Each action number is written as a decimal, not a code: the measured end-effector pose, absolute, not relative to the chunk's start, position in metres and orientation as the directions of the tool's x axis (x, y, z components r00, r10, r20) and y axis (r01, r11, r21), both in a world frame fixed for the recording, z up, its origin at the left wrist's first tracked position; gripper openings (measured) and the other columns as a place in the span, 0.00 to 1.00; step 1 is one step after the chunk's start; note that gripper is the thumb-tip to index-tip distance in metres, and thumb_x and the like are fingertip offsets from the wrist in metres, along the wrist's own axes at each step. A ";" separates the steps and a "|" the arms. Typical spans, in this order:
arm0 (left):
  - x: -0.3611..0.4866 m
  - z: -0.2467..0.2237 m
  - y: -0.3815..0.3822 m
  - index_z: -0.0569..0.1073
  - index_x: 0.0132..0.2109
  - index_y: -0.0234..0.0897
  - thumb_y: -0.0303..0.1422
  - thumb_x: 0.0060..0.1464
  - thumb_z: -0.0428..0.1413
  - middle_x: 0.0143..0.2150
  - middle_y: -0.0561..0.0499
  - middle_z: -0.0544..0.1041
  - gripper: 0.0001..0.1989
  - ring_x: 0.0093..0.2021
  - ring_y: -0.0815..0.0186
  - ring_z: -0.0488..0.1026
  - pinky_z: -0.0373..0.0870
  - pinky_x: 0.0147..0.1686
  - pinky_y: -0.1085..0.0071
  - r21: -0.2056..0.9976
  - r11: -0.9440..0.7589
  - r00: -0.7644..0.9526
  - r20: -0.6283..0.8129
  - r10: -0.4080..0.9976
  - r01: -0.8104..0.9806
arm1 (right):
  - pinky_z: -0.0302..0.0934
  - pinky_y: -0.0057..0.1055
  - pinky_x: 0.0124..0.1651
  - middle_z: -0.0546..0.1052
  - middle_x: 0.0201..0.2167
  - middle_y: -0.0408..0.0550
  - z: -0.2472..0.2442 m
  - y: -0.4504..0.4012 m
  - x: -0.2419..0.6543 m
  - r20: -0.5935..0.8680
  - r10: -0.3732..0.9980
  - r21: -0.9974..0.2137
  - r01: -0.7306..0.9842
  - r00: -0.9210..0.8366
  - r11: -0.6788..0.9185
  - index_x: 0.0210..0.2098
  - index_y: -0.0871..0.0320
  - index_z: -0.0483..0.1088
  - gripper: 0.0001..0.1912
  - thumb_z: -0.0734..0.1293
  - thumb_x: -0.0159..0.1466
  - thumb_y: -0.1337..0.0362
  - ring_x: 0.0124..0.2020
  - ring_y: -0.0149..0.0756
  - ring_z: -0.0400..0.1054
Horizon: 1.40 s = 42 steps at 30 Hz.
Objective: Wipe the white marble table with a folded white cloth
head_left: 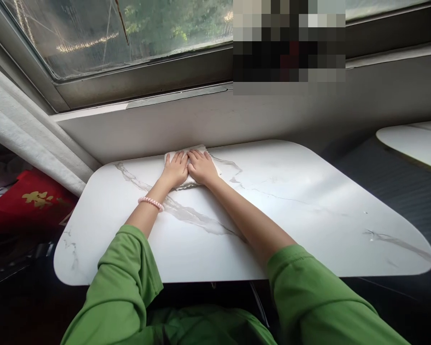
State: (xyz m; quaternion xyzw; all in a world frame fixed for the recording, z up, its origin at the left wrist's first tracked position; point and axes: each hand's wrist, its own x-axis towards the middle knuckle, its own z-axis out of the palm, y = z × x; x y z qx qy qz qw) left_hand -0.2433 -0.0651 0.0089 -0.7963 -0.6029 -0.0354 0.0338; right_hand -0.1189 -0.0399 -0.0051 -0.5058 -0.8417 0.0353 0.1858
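Observation:
Both of my arms stretch forward over a white marble-patterned table [208, 258]. Near its far edge, by the wall, a white cloth [192, 182] lies flat on the tabletop. My left hand [175, 170] presses down on the left part of the cloth, fingers stretched out. On its wrist is a pink coiled band [151, 203]. My right hand [203, 167] rests on the cloth's right part, its fingers extended too, touching or nearly touching the left. Most of the cloth is hidden under the two hands.
Behind the table rise a grey wall [136, 129] and a window [158, 33]. A pale curtain [32, 124] hangs at the left, beside a red bag [32, 203] with gold print. Another white tabletop [416, 139] stands at the right. A pixelated patch covers part of the window.

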 end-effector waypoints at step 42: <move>-0.287 0.015 -0.157 0.58 0.64 0.32 0.31 0.62 0.39 0.67 0.45 0.57 0.24 0.68 0.61 0.49 0.39 0.67 0.56 0.144 -0.043 0.027 0.116 0.993 0.989 | 0.38 0.47 0.66 0.50 0.68 0.61 0.002 -0.101 -0.153 0.128 0.650 -0.272 0.604 -0.749 0.749 0.66 0.71 0.49 0.32 0.49 0.67 0.58 0.68 0.47 0.41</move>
